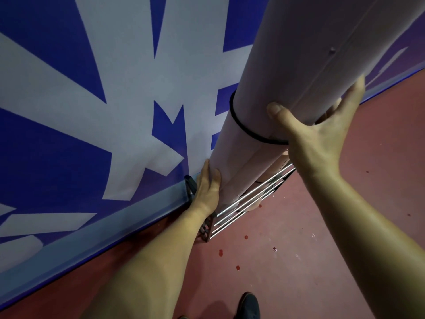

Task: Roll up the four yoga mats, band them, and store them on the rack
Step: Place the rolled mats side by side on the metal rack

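A rolled pale pink yoga mat (299,54) stands nearly upright over a low metal wire rack (241,212) at the foot of the wall. A black band (248,132) circles the roll. My right hand (317,139) grips the roll just above the band, thumb across the front, fingers behind. Lower down, my left hand (207,189) presses flat against the left side of the roll's bottom end, by the rack's left end. More rolled pink mats (255,199) lie in the rack, partly hidden behind its bars.
A blue and white patterned wall banner (92,100) with a blue skirting strip (103,229) runs directly behind the rack. The floor (322,249) is red with small paint spots. A dark shoe (249,305) shows at the bottom edge.
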Available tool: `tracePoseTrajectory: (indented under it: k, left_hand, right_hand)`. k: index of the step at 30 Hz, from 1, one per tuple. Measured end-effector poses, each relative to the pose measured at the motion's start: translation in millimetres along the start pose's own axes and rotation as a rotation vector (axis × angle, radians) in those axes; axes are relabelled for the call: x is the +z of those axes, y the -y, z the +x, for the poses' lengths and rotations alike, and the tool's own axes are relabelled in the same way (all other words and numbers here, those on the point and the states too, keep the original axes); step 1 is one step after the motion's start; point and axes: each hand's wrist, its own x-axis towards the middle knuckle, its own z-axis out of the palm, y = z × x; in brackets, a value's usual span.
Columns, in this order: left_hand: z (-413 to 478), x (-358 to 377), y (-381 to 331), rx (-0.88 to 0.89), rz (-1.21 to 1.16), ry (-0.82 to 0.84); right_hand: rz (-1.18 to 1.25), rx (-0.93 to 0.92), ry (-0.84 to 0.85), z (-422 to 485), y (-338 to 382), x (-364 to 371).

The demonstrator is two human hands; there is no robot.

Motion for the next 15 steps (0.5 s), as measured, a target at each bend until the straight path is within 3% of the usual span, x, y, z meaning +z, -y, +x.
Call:
tracePoseTrajectory:
  k: [5, 10, 15]
  left_hand:
    - [0.0, 0.0, 6.0, 0.166, -0.004, -0.103]
    - [-1.2, -4.1, 15.7, 0.034, -0.307, -0.068]
    - [-6.9, -2.9, 13.4, 0.065, -0.151, -0.117]
  right_hand:
    - [-0.01, -0.025, 0.086, -14.8, -6.0, 14.4]
    - [-0.057, -0.04, 0.214, -16.3, -9.4, 28.5]
    - [-0.015, 0.053, 0.137, -36.4, -24.3, 27.3]
